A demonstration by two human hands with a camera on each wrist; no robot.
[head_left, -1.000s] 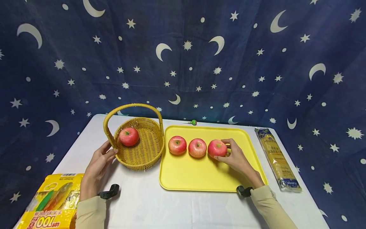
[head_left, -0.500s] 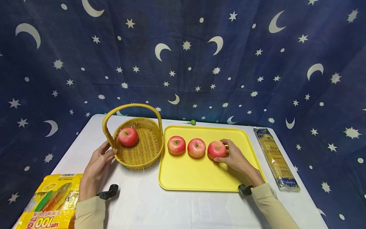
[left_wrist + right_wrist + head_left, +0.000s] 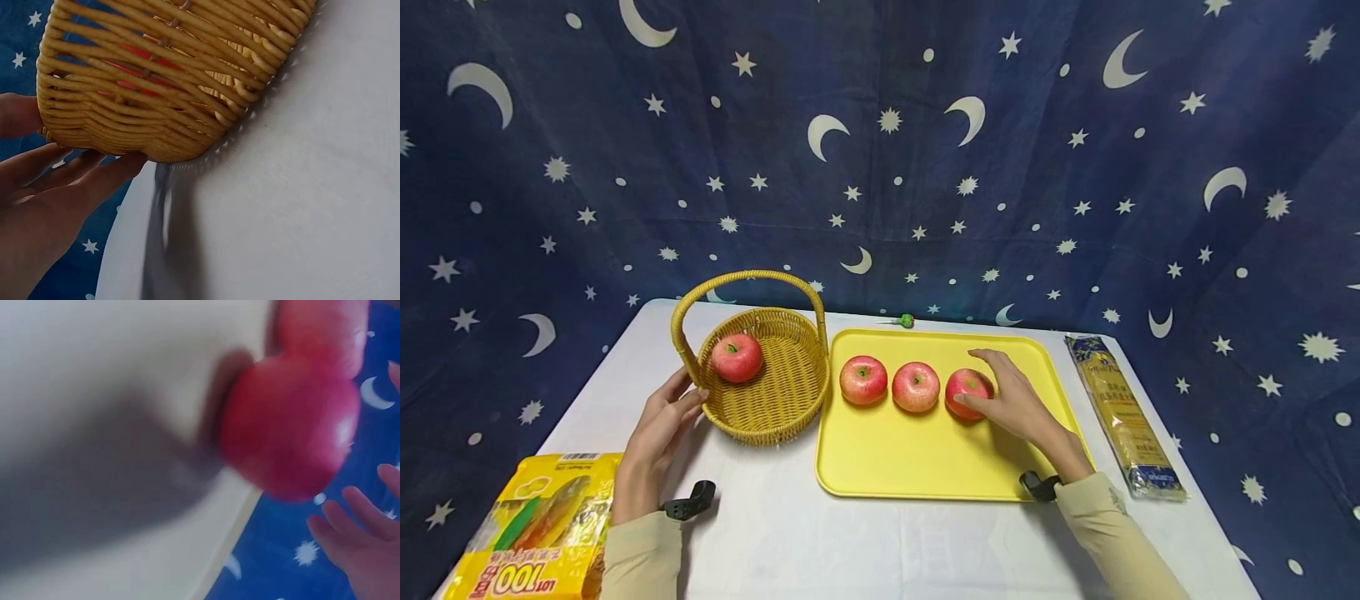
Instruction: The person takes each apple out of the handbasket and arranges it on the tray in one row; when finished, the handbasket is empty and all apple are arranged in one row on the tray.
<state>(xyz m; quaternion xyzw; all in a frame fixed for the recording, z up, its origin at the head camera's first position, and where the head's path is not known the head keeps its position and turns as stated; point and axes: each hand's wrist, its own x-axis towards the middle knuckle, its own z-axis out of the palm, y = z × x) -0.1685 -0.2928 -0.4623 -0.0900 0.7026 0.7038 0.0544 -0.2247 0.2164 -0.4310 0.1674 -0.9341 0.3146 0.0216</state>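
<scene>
A wicker basket (image 3: 775,433) with a tall arched handle stands on the left of the table, one red apple (image 3: 737,358) inside it. My left hand (image 3: 658,433) grips its near left side, thumb at the rim and fingers against the woven wall (image 3: 125,112). On the yellow tray (image 3: 895,467) three apples lie in a row: a left one (image 3: 863,380), a middle one (image 3: 916,387) and a right one (image 3: 966,393). Over the right apple my right hand (image 3: 1018,408) is spread wide, thumb overlapping it in the head view. The right wrist view shows those fingers (image 3: 350,531) apart from the apple.
A yellow snack bag (image 3: 535,533) lies at the table's front left. Beyond the tray's right edge is a long pasta packet (image 3: 1127,417). A small green-and-red object (image 3: 907,321) sits behind the tray. A star-patterned curtain (image 3: 880,167) hangs at the back.
My right hand has let go of the right apple; its fingers have spread and lifted off it. That apple sits on the tray beside the middle one. The left hand stays on the basket.
</scene>
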